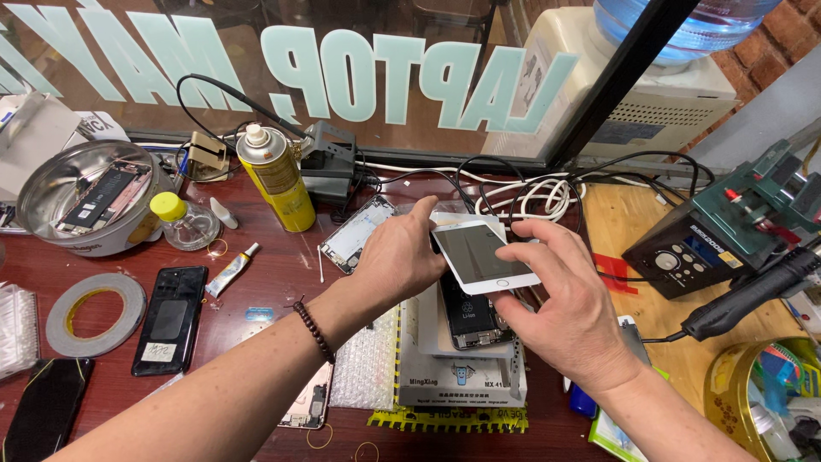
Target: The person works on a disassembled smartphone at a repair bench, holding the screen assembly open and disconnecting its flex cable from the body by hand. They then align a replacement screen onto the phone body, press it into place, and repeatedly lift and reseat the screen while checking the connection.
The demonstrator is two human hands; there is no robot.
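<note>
While a white phone screen panel (483,254) is held tilted above the opened phone body (470,316), both hands are closed on it: the left hand (402,257) grips its far left edge, and the right hand (569,299) pinches its near right edge between thumb and fingers. The panel is seen lifted clear of the body along its right side; whether it is joined at the far edge cannot be told. The body, with its black battery exposed, lies on a grey work block (462,368) in the middle of the dark red surface (265,282). Judged from this, the opening of the phone appears done, while the inner parts look untouched and the panel has not been set down.

To the left, a round metal tin (51,184) is seen holding a stripped phone frame with a battery in it. Beside it stand a small glass bottle (184,224) with a yellow cap and a yellow spray can (278,180). A roll of tape (96,312) and a black phone (170,318) lie nearer. At the right, a yellow-rimmed bowl (727,385) is filled with mixed small items, too cluttered to be told apart.
</note>
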